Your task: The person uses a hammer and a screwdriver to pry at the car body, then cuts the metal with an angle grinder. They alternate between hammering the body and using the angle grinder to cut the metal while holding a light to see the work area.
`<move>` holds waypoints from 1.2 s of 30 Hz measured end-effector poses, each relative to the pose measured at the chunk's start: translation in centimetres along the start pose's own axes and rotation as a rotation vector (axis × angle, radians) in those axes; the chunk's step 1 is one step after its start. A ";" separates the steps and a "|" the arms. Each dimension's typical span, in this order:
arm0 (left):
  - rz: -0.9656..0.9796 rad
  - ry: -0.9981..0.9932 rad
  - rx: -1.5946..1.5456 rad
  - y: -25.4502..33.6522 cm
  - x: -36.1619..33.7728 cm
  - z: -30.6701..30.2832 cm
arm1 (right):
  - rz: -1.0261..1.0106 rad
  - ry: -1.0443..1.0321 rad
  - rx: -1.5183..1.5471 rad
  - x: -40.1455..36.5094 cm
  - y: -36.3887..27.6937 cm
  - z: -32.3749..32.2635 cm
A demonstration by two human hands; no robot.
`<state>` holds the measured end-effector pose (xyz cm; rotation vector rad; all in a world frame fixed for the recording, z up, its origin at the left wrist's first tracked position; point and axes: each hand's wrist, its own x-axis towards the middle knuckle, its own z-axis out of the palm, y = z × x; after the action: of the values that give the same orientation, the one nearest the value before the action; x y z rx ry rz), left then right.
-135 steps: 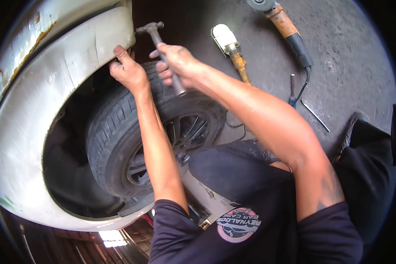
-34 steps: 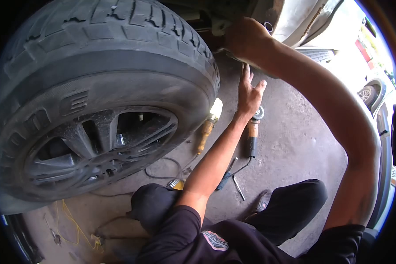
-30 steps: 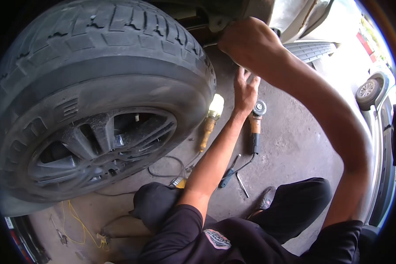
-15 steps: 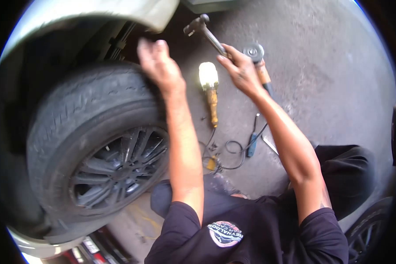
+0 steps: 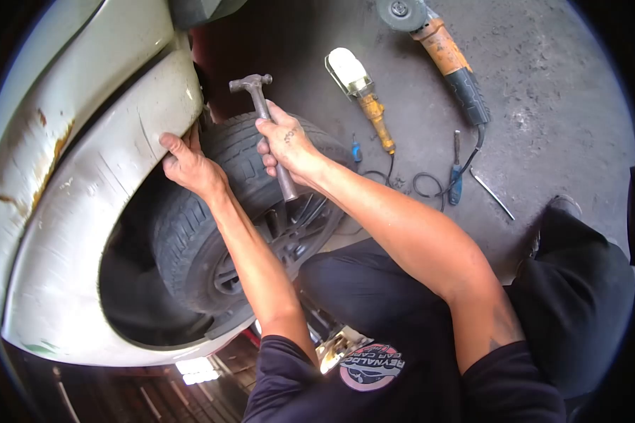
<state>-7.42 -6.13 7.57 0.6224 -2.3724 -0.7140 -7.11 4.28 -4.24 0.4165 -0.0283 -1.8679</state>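
The person's left hand [image 5: 192,166] pinches the edge of the white fender [image 5: 109,141], thumb on the outer face and fingers curled behind it, just above the tire [image 5: 183,236]. The right hand [image 5: 287,144] is wrapped around the handle of a hammer [image 5: 260,103], which is held over the tire, its head pointing away from the person and apart from the fender. The fender arches around the tire's left side and shows scuffs and dark scratches; left of it, further from the tire, rust [image 5: 53,166] marks another white panel. Right of the tire, a lit work lamp [image 5: 363,95] with a yellow handle lies on the grey floor [image 5: 550,99]. Further right of the tire lie an orange and black grinder [image 5: 449,60], a blue-handled screwdriver [image 5: 456,185] and, beside it, a thin metal rod [image 5: 492,194].
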 end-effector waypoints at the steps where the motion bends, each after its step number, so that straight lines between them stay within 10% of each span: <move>1: -0.007 -0.012 0.023 -0.1 0.0 0.3 | 0.013 0.002 0.023 0.0 -0.3 -0.1; 12: 0.029 0.082 0.102 -0.5 0.2 2.7 | -0.068 0.246 0.008 1.0 -2.4 3.0; 17: 0.037 0.120 0.103 -0.8 0.0 3.1 | 0.001 -0.082 -0.068 0.2 -3.2 1.5; 25: 0.033 0.109 0.108 -0.6 0.0 3.3 | -0.050 0.252 -0.037 1.4 -3.5 2.0; 29: 0.008 0.072 0.107 -0.6 0.0 3.1 | -0.003 -0.132 0.081 0.9 -4.0 2.0; 36: 0.013 0.058 0.141 0.0 -0.4 3.8 | -0.025 0.071 -0.115 2.0 -3.8 -0.2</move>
<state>-9.59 -4.61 4.84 0.6767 -2.3857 -0.5186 -11.06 3.78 -5.86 0.4049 0.1320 -1.8675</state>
